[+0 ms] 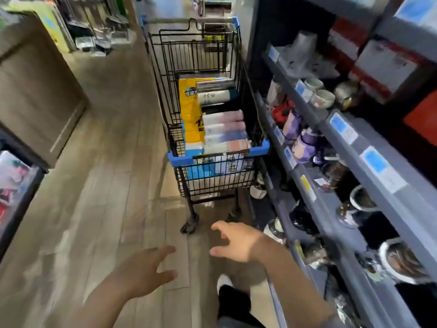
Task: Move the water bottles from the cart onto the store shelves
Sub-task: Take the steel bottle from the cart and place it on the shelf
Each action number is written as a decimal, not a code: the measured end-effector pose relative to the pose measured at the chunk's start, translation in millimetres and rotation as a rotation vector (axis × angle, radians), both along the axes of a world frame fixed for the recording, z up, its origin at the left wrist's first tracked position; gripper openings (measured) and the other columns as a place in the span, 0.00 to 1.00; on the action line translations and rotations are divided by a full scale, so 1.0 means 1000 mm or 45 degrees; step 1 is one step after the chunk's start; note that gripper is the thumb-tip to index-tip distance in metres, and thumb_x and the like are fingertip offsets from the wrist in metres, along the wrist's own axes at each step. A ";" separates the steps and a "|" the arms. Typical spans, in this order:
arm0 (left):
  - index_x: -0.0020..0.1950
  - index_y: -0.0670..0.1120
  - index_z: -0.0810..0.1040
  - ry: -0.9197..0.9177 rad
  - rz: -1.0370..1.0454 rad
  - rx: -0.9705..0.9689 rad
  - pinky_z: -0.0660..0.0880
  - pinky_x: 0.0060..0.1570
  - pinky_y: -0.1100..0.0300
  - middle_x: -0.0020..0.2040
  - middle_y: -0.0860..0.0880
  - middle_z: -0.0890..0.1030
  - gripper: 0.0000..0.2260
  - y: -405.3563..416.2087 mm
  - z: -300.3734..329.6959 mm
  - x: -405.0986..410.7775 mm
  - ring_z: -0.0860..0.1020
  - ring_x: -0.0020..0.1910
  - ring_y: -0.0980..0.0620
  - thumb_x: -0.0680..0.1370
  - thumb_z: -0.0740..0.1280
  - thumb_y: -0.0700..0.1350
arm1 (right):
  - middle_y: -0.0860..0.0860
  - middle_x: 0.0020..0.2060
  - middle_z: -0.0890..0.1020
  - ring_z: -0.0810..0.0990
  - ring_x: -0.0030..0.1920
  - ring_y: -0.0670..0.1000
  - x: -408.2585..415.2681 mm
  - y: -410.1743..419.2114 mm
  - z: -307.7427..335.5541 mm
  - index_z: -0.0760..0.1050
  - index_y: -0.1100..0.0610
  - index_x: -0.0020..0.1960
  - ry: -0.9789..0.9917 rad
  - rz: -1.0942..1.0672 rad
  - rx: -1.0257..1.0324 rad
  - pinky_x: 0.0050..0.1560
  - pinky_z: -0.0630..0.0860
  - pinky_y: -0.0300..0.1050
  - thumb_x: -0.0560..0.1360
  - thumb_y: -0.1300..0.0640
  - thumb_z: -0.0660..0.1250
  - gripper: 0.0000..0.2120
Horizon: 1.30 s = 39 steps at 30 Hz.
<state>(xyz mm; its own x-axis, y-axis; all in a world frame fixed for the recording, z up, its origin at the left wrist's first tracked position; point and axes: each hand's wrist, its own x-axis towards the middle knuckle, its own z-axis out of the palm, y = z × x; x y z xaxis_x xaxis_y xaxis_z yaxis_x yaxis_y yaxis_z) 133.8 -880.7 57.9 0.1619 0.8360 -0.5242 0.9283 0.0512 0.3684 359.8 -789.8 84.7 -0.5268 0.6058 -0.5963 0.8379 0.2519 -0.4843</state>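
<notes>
A black wire cart (238, 178) with blue corner bumpers stands in the aisle ahead, beside the shelves. Several boxed water bottles (224, 131) in pale pink, blue and white lie stacked in its right half. Further back lie a white bottle (216, 97) with dark print and a clear-wrapped dark one (214, 84). My left hand (144, 271) and my right hand (236, 241) hover low in front of the cart, fingers spread, holding nothing. Neither touches the cart.
A tall yellow package (190, 110) fills the cart's left side. Grey shelves (335, 129) with blue price tags run along the right, holding cups, mugs and bowls. A wooden counter (37, 95) stands at left. My shoe (223, 281) is on the wood floor.
</notes>
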 end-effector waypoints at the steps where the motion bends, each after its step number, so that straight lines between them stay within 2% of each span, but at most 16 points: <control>1: 0.75 0.59 0.58 -0.006 0.049 -0.006 0.67 0.60 0.66 0.68 0.54 0.71 0.25 0.009 -0.001 -0.009 0.72 0.60 0.57 0.79 0.60 0.60 | 0.54 0.70 0.69 0.70 0.68 0.55 -0.011 0.016 -0.006 0.57 0.50 0.76 -0.036 0.039 -0.014 0.66 0.68 0.48 0.77 0.42 0.64 0.32; 4: 0.75 0.60 0.59 -0.030 0.140 0.037 0.68 0.61 0.65 0.68 0.55 0.71 0.26 0.052 -0.005 -0.035 0.71 0.61 0.59 0.78 0.61 0.60 | 0.54 0.70 0.70 0.69 0.69 0.54 -0.041 0.066 -0.020 0.59 0.51 0.75 -0.064 0.098 -0.023 0.65 0.69 0.49 0.77 0.42 0.65 0.31; 8: 0.75 0.58 0.58 0.128 0.103 0.119 0.67 0.60 0.63 0.69 0.56 0.71 0.25 0.138 -0.002 -0.062 0.70 0.66 0.57 0.79 0.59 0.61 | 0.51 0.59 0.76 0.76 0.56 0.51 -0.070 0.142 -0.032 0.66 0.52 0.71 0.160 0.002 0.020 0.58 0.72 0.46 0.77 0.47 0.66 0.25; 10: 0.75 0.58 0.59 0.201 0.046 0.183 0.68 0.60 0.61 0.68 0.56 0.71 0.26 0.185 0.009 -0.076 0.71 0.66 0.56 0.79 0.57 0.63 | 0.48 0.53 0.78 0.77 0.49 0.48 -0.083 0.180 -0.036 0.69 0.50 0.69 0.301 -0.181 0.038 0.54 0.73 0.43 0.77 0.49 0.68 0.22; 12: 0.74 0.57 0.62 0.179 0.006 0.261 0.69 0.58 0.60 0.67 0.56 0.73 0.27 0.231 0.019 -0.091 0.73 0.64 0.56 0.77 0.56 0.65 | 0.46 0.49 0.79 0.79 0.46 0.46 -0.097 0.218 -0.041 0.72 0.51 0.66 0.411 -0.427 0.027 0.53 0.74 0.43 0.76 0.49 0.69 0.20; 15: 0.72 0.56 0.67 0.093 0.049 0.366 0.71 0.55 0.59 0.65 0.56 0.75 0.22 0.292 0.022 -0.108 0.75 0.61 0.55 0.79 0.61 0.58 | 0.47 0.45 0.80 0.79 0.41 0.49 -0.117 0.268 -0.052 0.75 0.52 0.61 0.448 -0.653 0.084 0.51 0.76 0.48 0.75 0.50 0.69 0.16; 18: 0.70 0.55 0.70 0.016 -0.001 0.367 0.72 0.54 0.58 0.62 0.56 0.77 0.20 0.342 0.013 -0.114 0.77 0.58 0.55 0.79 0.62 0.58 | 0.46 0.43 0.81 0.80 0.42 0.50 -0.130 0.303 -0.065 0.76 0.51 0.55 0.438 -0.797 0.069 0.50 0.77 0.51 0.75 0.49 0.70 0.11; 21: 0.67 0.55 0.73 -0.143 -0.072 0.303 0.75 0.51 0.59 0.56 0.56 0.80 0.17 0.399 0.005 -0.121 0.77 0.51 0.58 0.79 0.63 0.56 | 0.47 0.40 0.81 0.81 0.42 0.51 -0.147 0.331 -0.077 0.76 0.50 0.51 0.484 -1.029 0.026 0.50 0.78 0.51 0.74 0.51 0.71 0.08; 24: 0.59 0.54 0.78 -0.286 -0.118 0.282 0.73 0.44 0.65 0.46 0.58 0.80 0.11 0.477 -0.010 -0.140 0.76 0.42 0.65 0.78 0.67 0.51 | 0.49 0.44 0.80 0.81 0.45 0.52 -0.172 0.359 -0.087 0.77 0.54 0.55 0.488 -1.199 0.002 0.48 0.75 0.45 0.75 0.53 0.71 0.10; 26: 0.59 0.54 0.78 -0.295 -0.189 0.281 0.72 0.43 0.66 0.43 0.60 0.79 0.10 0.540 -0.023 -0.149 0.76 0.40 0.66 0.78 0.67 0.51 | 0.50 0.48 0.81 0.81 0.46 0.52 -0.187 0.378 -0.098 0.76 0.54 0.58 0.476 -1.332 -0.016 0.49 0.76 0.45 0.75 0.53 0.71 0.13; 29: 0.62 0.50 0.78 -0.294 -0.323 0.319 0.74 0.47 0.59 0.49 0.54 0.81 0.14 0.640 -0.039 -0.146 0.77 0.46 0.57 0.78 0.66 0.52 | 0.48 0.50 0.80 0.81 0.44 0.51 -0.203 0.405 -0.108 0.75 0.51 0.58 0.432 -1.612 -0.051 0.46 0.73 0.42 0.75 0.52 0.70 0.12; 33: 0.64 0.48 0.76 -0.247 -0.457 0.439 0.74 0.49 0.54 0.56 0.49 0.79 0.16 0.763 -0.055 -0.130 0.77 0.53 0.49 0.78 0.66 0.52 | 0.45 0.46 0.79 0.80 0.47 0.51 -0.227 0.433 -0.114 0.72 0.45 0.50 0.465 -1.998 -0.028 0.48 0.74 0.45 0.74 0.54 0.71 0.09; 36: 0.62 0.44 0.75 -0.225 -0.495 0.532 0.70 0.47 0.54 0.57 0.42 0.77 0.16 0.822 -0.061 -0.115 0.75 0.55 0.43 0.78 0.66 0.51 | 0.45 0.48 0.79 0.79 0.48 0.49 -0.244 0.441 -0.108 0.70 0.40 0.46 0.487 -2.128 -0.028 0.47 0.74 0.44 0.75 0.54 0.71 0.12; 39: 0.63 0.44 0.75 -0.234 -0.440 0.560 0.69 0.54 0.52 0.59 0.40 0.75 0.18 0.848 -0.069 -0.100 0.73 0.58 0.41 0.76 0.67 0.52 | 0.45 0.51 0.78 0.79 0.49 0.48 -0.252 0.446 -0.102 0.70 0.40 0.47 0.484 -2.217 -0.001 0.49 0.74 0.44 0.75 0.54 0.70 0.12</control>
<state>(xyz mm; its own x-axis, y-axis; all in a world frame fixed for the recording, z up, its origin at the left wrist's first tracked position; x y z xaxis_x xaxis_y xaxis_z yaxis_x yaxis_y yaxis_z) 33.4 -32.4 -11.2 0.5193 0.8510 -0.0777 0.7828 -0.4372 0.4429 108.0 -343.5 -17.5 0.5641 0.5596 -0.6071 -0.0363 -0.7177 -0.6954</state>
